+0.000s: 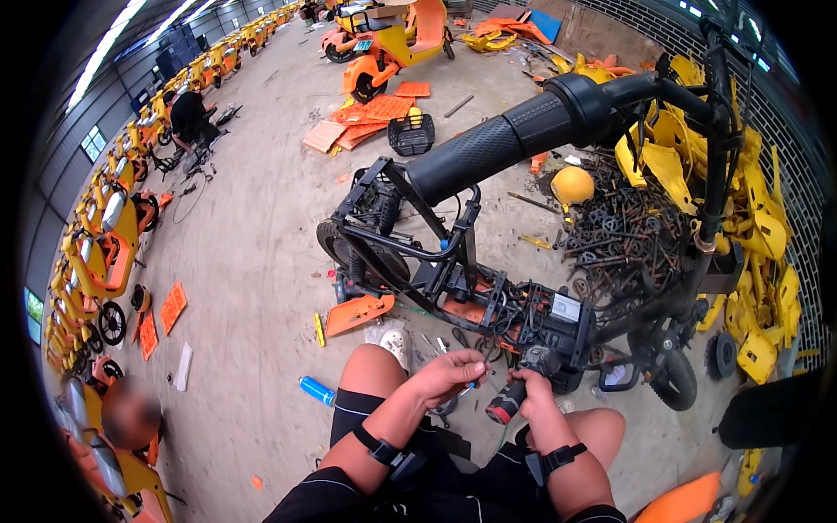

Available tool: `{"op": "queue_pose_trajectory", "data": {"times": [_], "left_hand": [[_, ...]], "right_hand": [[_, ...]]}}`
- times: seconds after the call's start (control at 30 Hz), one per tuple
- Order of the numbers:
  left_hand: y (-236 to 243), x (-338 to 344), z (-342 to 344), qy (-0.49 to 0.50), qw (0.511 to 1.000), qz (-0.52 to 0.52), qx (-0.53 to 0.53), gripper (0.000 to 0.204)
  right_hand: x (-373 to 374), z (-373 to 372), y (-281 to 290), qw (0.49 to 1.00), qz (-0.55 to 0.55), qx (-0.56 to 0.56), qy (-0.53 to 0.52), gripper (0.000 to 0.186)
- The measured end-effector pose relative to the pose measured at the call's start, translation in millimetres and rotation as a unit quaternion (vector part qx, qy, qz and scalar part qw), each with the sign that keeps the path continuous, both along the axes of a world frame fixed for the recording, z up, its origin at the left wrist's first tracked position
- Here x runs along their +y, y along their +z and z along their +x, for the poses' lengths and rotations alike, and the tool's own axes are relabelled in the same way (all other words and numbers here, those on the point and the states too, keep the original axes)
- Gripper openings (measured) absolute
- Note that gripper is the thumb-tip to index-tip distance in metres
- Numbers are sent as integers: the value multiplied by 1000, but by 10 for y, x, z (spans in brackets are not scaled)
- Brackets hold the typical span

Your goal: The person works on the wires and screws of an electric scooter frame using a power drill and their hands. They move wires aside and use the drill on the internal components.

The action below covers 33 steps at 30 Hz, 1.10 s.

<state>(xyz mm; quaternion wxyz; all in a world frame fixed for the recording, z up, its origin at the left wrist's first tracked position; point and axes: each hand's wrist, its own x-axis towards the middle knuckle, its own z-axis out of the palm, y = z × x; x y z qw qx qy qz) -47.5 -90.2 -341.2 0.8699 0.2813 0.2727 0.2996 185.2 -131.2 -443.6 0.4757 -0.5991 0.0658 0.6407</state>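
My left hand (449, 376) pinches a small metal piece with a blue part, perhaps a tool bit, in front of the bike frame. My right hand (532, 392) grips a black and red cordless power tool (507, 401), its head pointing up toward the frame. Both hands are low over my knees, a short way apart. The stripped black bike frame (471, 288) stands in front of me, with its handlebar grip (479, 148) above and its exposed electrical unit (567, 322) just beyond the tool. An orange panel (353, 312) and some loose hand tools lie on the floor beside it.
A pile of greasy metal parts (628, 235) and stacked yellow panels (754, 261) sit at the right. Orange panels (366, 122) and a black basket (411, 135) lie behind. Yellow scooters (105, 253) line the left, where a crouching person (187, 122) is. A blue can (316, 390) lies left of my leg.
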Motion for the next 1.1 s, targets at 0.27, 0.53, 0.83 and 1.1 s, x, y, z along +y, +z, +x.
{"op": "queue_pose_trajectory", "data": {"times": [0.27,0.53,0.83,1.1], "left_hand": [[-94,100,157,-4,999,-46,-3,31],[-259,322,176,36,988,3,153,21],[93,336,-199,142,987,-18,-70,27],[269,301,-275,190,975,-23,-115,31]], "right_hand": [[60,-37,41,1000,1,10,15,20],[94,-64,227,999,38,-10,7,22],[-55,-295,1045,967,247,5,55,37],[-238,-393,1172,928,343,10,146,48]]}}
